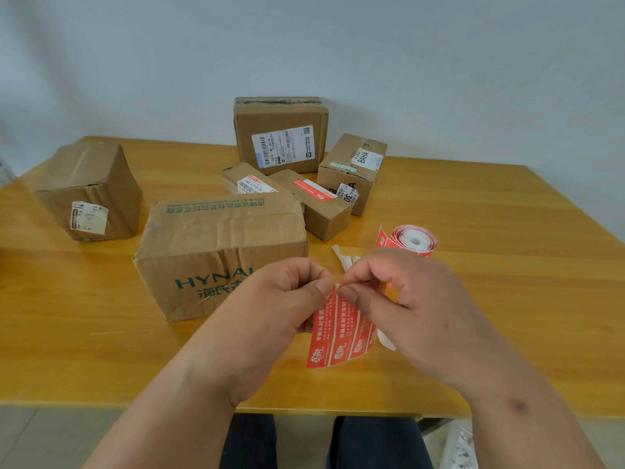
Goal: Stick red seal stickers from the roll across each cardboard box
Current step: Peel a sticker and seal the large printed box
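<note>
Between both hands (333, 292), sticker strip's (338, 333) edge.

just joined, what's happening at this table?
A person is sealing cardboard boxes. Both hands, left hand and right hand, pinch the top edge of a strip of red seal stickers, apparently peeling one. The roll lies behind. One small box already carries a red sticker; the large box shows none.

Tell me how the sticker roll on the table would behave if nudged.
The roll lies on its side on the table, so it would probably roll. Its hollow core suggests it is light. The strip that the hands pinch looks connected, so it may tug the roll.
</note>
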Available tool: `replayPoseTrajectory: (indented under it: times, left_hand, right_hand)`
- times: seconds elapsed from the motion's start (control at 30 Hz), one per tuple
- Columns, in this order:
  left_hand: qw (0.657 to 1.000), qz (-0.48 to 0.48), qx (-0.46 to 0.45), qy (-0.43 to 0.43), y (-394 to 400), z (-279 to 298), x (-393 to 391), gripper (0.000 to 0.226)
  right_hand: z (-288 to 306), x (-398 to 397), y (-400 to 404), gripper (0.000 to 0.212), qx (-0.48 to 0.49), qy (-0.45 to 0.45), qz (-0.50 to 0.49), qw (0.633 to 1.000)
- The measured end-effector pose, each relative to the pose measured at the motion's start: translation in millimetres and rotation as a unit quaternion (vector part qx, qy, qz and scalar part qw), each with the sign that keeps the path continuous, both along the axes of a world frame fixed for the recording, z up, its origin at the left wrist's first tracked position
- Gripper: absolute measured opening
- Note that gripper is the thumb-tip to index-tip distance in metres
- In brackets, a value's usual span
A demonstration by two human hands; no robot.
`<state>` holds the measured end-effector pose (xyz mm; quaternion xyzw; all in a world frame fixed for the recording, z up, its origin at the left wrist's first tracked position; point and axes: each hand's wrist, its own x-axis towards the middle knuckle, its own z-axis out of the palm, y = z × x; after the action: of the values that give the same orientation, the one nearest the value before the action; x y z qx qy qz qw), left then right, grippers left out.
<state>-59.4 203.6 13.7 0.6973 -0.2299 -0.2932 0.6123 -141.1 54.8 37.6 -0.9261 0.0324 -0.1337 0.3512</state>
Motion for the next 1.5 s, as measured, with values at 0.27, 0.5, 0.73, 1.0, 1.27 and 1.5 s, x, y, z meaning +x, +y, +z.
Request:
replayPoseTrajectory:
  times: [0.27, 0.5, 0.73, 1.0, 1.27, 1.5]
  left_hand:
    - [0.999, 0.005, -0.029, 0.023, 3.1, 2.6, -0.2, 0.037]
    - [1.0, 0.002, -0.006, -0.018, 6.4, 5.3, -1.5, 0.036]
    - [0.998, 0.018, 0.011, -0.057, 2.8, 8.4, -5.8, 0.023]
    - [0.998, 0.037, 0.0, -0.044, 1.6, 6.1, -4.8, 0.025]
    - [0.999, 0.042, -0.015, -0.029, 1.9, 6.1, -4.5, 0.031]
    - [0.998, 0.02, -0.022, -0.05, 4.2, 9.0, -2.6, 0.029]
  right_hand:
    - [7.2, -5.3, -0.5, 0.024, 0.111, 0.022, 0.005, 0.994]
    - [5.9, -5.7, -0.6, 0.029, 0.117, 0.026, -0.002, 0.993]
    - [1.2, -2.6, -1.8, 0.017, 0.073, 0.053, -0.004, 0.996]
    - [-0.8, -2.9, -1.4, 0.019, 0.049, 0.022, -0.013, 0.998]
    - [1.5, -3.7, -2.2, 0.018, 0.062, 0.021, -0.009, 0.998]
    - [8.2, -4.7, -4.2, 0.024, 0.127, 0.046, 0.001, 0.991]
